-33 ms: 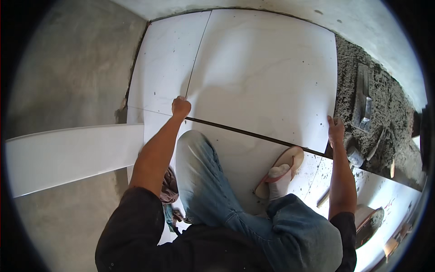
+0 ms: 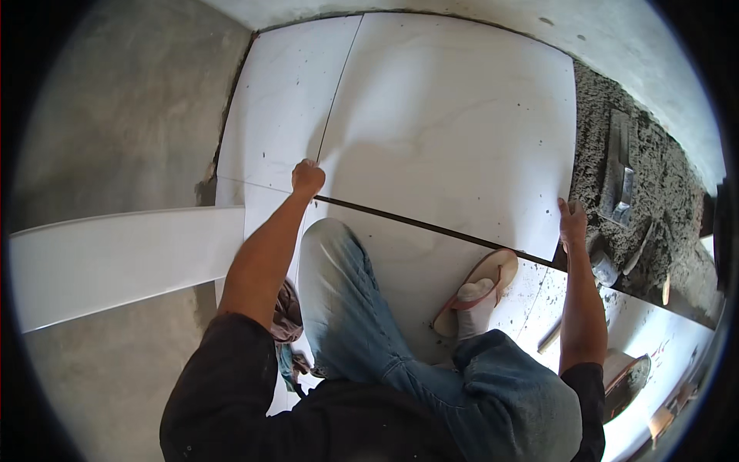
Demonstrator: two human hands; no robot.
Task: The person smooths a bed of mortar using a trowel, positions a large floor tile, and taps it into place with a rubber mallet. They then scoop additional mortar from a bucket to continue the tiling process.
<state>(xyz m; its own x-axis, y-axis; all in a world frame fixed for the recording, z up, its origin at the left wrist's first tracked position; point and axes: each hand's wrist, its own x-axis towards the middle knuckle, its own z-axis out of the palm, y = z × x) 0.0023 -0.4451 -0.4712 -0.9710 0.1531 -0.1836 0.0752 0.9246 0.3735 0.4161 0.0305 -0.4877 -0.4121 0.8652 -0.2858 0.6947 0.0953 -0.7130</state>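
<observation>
The large white floor tile (image 2: 454, 115) lay in the room's corner, a dark gap parting its near edge from the tile (image 2: 408, 254) under the sandal. The right hand (image 2: 572, 225) grasped its right edge, fingers wrapped there; the left hand (image 2: 309, 179) was curled at its near-left corner, its exact hold hidden. Such wide spacing probably gave even control. The float trowel (image 2: 618, 173) rested on the grey mortar (image 2: 666, 173), likely to keep it within reach.

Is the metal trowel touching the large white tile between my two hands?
Apart: the head view shows a strip of grey mortar between the metal trowel and the right edge of the large white tile.
</observation>
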